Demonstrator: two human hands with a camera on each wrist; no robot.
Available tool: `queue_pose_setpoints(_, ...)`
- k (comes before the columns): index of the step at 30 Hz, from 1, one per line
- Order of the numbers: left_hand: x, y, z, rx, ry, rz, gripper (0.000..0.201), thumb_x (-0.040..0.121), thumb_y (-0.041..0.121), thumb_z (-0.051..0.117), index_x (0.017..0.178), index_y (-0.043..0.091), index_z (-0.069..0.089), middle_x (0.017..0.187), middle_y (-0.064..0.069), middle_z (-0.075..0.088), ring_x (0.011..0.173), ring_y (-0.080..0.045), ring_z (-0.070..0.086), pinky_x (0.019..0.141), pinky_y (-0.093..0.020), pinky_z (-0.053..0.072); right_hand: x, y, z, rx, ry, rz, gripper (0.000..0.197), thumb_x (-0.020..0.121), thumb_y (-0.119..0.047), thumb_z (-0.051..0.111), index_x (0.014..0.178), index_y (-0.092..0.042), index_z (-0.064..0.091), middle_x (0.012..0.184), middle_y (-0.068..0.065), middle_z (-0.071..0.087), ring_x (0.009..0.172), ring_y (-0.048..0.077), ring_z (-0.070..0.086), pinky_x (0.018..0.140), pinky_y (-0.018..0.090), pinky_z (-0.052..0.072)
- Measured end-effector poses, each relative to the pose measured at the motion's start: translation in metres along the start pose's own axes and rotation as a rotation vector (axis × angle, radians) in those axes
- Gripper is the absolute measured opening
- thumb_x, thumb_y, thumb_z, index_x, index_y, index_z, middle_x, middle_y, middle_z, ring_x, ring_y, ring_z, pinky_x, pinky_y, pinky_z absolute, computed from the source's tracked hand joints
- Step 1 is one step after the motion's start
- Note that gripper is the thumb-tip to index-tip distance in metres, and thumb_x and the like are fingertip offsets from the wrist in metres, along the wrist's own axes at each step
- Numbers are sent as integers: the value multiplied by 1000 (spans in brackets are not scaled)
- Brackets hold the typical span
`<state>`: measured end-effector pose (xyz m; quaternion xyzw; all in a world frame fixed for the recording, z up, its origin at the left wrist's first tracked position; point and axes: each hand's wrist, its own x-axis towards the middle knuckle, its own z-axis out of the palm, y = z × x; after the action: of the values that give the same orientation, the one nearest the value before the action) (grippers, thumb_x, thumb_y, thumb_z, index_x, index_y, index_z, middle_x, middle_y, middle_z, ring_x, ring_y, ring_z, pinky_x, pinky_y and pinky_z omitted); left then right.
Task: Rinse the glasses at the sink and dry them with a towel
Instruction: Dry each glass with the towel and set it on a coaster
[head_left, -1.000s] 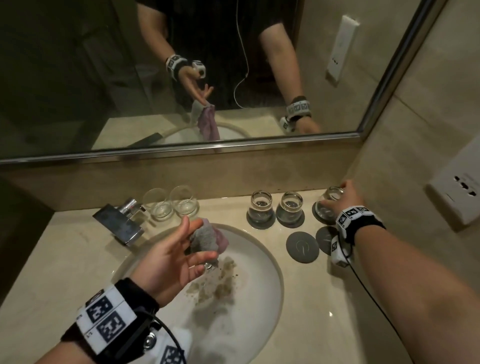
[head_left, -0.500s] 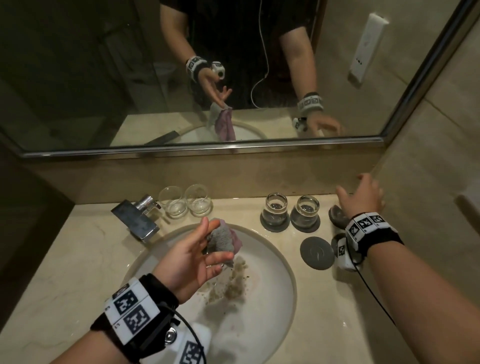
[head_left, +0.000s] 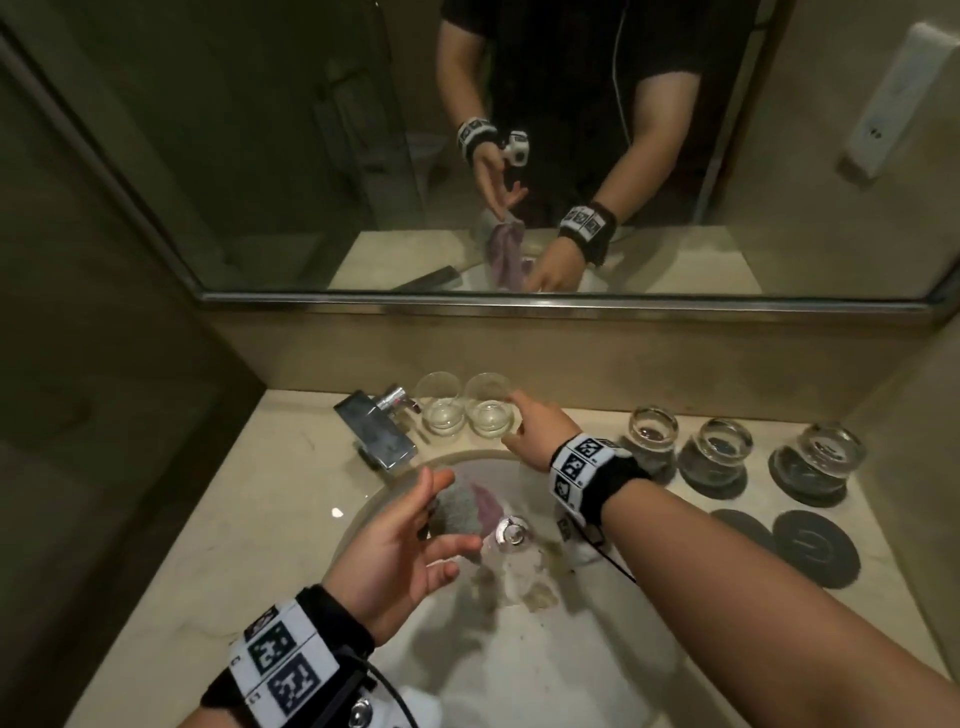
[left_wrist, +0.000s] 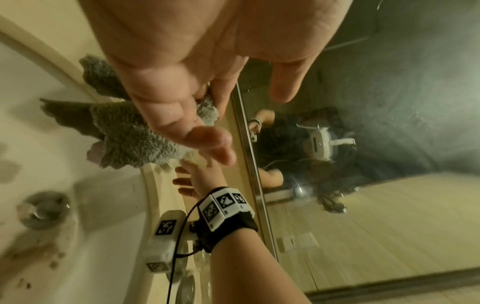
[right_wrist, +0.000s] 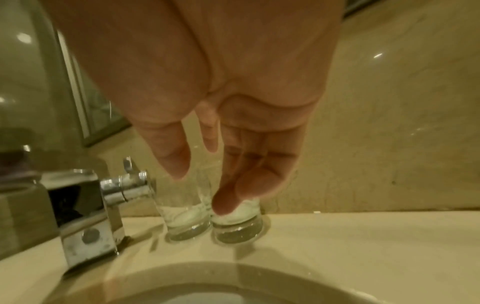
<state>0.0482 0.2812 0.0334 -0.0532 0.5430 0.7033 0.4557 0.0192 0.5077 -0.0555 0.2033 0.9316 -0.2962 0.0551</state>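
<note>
A: Two upright glasses are standing behind the sink (head_left: 597, 670), beside the faucet (head_left: 375, 428). Why is the right hand (head_left: 535, 431) there?

B: Its fingers are spreading around the nearer glass (head_left: 489, 410), probably for collecting it; no grip is closing yet.

A: And the left hand (head_left: 400, 551)?

B: It is pinching the towel (head_left: 462, 512) over the basin, likely keeping it ready for drying.

Left hand (head_left: 400, 540) covering most of the grey towel (head_left: 460, 512), right hand (right_wrist: 207, 92) blocking the upper part of the right-hand glass (right_wrist: 237, 224) so contact is unclear, near sink (head_left: 519, 665) rim cut off by the frame edge
</note>
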Motion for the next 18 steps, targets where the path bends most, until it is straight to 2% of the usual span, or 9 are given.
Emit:
queue_pose_setpoints(2,-8,3,-16,-35,28,14,59,79,48,53,129,19,54,126,-10,57,73,-22,66,50,-25,49,21,-12,17,-46,-15,-7,61,89,-21,56,143,-27,29,111,17,66,103,36,61,84,37,51)
queue_pose_setpoints(4,-15,5,-29,-78,46,23,57,78,46,55,127,17,56,119,-12,60,71,-23,65,48,-25,51,38,-17,29,-93,-18,15,53,93,-20,53,141,-25,31,113,19,64,103,37,61,82,38,51)
queue_pose_setpoints(9,-30,5,-56,-155,105,36,53,79,44,54,124,15,59,115,-15,62,71,-24,64,47,-25,51,62,-14,45,-166,-2,94,30,94,-11,48,124,-9,53,115,19,65,105,35,62,80,34,47)
queue_pose_setpoints(12,-36,6,-63,-161,128,50,52,79,44,54,122,15,60,109,-15,65,68,-23,65,46,-24,51,54,-13,47,-127,62,105,18,94,-13,51,107,-6,61,108,19,66,100,35,62,75,32,44)
queue_pose_setpoints(14,-38,7,-64,-150,135,63,51,79,44,54,121,15,61,105,-14,68,67,-22,65,47,-24,51,37,-10,49,-5,147,116,14,95,-18,53,100,-8,62,99,19,67,91,33,61,70,29,39)
queue_pose_setpoints(15,-39,8,-64,-139,142,68,52,79,45,54,122,15,60,109,-14,67,68,-21,65,47,-24,51,24,-9,48,89,203,119,13,95,-20,54,97,-10,61,94,17,67,84,31,60,68,27,38)
queue_pose_setpoints(18,-37,6,-62,-91,180,69,53,84,47,52,127,16,56,125,-16,57,68,-17,64,51,-22,52,-19,-13,42,536,312,137,12,95,-18,57,85,-12,58,80,10,70,69,24,64,62,27,47)
